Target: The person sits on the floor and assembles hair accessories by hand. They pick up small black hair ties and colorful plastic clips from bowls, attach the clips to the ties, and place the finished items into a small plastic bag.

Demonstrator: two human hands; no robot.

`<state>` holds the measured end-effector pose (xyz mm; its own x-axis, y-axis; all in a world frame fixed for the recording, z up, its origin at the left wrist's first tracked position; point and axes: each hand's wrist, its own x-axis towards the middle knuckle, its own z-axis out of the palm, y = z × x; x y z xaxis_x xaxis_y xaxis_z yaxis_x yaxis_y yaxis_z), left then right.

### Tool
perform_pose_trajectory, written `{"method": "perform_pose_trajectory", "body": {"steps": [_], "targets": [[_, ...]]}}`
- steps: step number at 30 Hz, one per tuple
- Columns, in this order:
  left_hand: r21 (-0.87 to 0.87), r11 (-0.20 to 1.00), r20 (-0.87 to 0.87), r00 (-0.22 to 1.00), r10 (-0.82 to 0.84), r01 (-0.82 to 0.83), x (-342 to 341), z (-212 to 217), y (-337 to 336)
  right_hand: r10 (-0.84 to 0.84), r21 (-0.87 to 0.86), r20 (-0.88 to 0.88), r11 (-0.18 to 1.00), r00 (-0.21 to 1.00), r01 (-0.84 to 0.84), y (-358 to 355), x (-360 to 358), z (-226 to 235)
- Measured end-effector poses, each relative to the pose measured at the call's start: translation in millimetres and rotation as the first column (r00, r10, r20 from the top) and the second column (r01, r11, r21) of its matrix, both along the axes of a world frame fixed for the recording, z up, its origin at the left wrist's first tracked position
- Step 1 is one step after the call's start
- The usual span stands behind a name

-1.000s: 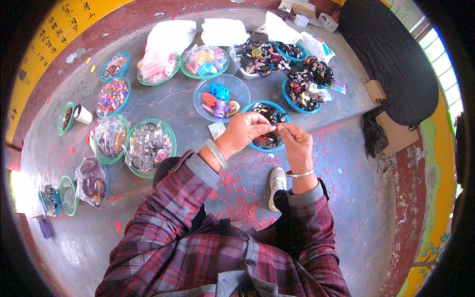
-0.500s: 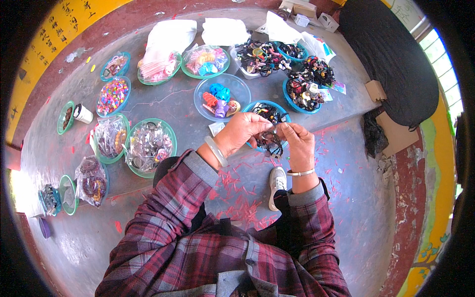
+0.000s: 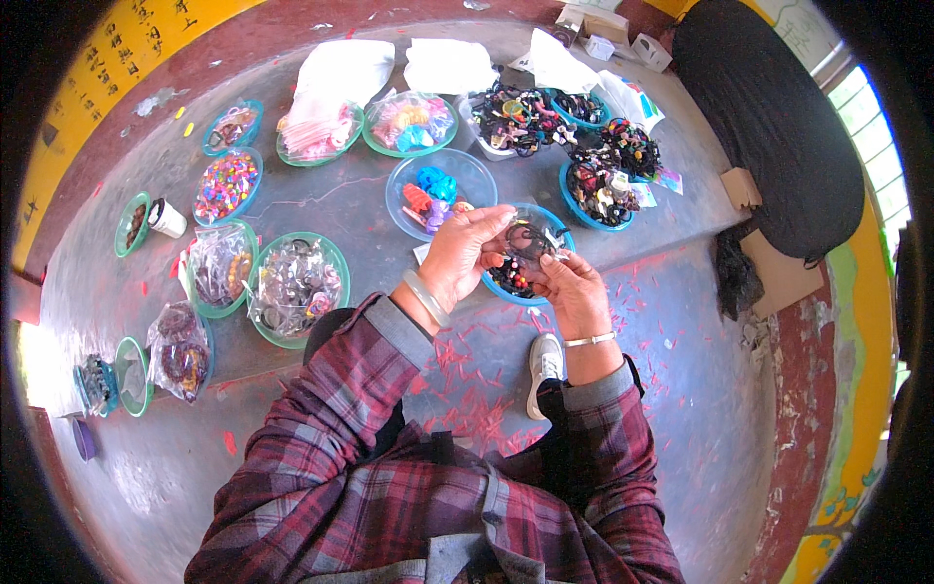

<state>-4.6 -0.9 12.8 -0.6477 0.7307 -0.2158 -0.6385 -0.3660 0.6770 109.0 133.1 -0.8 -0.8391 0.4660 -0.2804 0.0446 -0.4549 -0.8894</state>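
My left hand [image 3: 465, 255] and my right hand [image 3: 572, 290] meet above a blue bowl [image 3: 558, 234] of dark beaded pieces. Between the fingers of both hands is a small clear plastic bag [image 3: 526, 242] with dark hair ties inside. The left thumb and fingers pinch its upper left edge, and the right fingers grip its lower right side. A pale bangle sits on my left wrist and a thin silver bracelet on my right. Plaid sleeves cover both forearms.
Several bowls ring the grey floor: a clear bowl of bright hair clips [image 3: 437, 187], green-rimmed dishes of bagged trinkets [image 3: 295, 287], colourful beads [image 3: 226, 185] and dark hair ties [image 3: 595, 185]. White bags [image 3: 342, 68] lie at the back. A black mat [image 3: 769, 127] lies on the right.
My hands have shifted slightly right and closer together over the blue bowl, still working the small bag between them.
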Motion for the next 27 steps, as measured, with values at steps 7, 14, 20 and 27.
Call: {"method": "perform_pose_trajectory", "body": {"steps": [7,14,20,27], "targets": [[-0.090,0.995,-0.240,0.969,-0.055,0.034,-5.1,-5.4,-12.2,0.098,0.169,0.001,0.981,0.995,-0.097,2.3,7.1,23.7],[-0.270,0.953,-0.461,0.888,0.000,-0.139,18.9,2.5,-31.2,0.240,0.285,0.042,0.927,0.970,-0.242,12.0,12.0,20.9],[-0.391,0.777,-0.749,0.661,0.043,-0.494,15.3,18.4,-100.0,0.168,0.343,0.145,0.916,0.975,-0.208,7.8,11.7,19.6],[-0.317,0.561,-0.789,0.541,0.292,-0.765,-13.9,-33.6,-250.4,0.247,0.474,0.249,0.812,0.936,-0.340,-0.7,9.9,11.7]]}}
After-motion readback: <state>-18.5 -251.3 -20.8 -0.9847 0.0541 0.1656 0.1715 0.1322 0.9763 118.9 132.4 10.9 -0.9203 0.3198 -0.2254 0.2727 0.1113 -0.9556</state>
